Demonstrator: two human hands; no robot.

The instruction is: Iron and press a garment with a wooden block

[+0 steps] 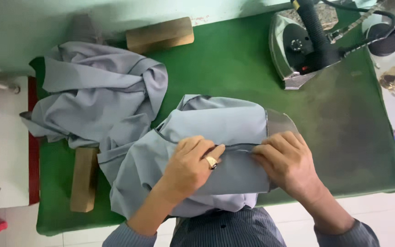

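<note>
While both press a dark seam, L hand (189, 165) & R hand (285, 161) pinch grey garment (216, 126); iron (298, 48) well beyond R hand.

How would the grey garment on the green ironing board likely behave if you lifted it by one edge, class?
The grey garment would probably droop and fold, since it already lies in soft crumples across the green board. It seems light: the left hand and right hand pinch its dark-piped seam with fingertips alone. It is unlikely to roll or break.
</note>
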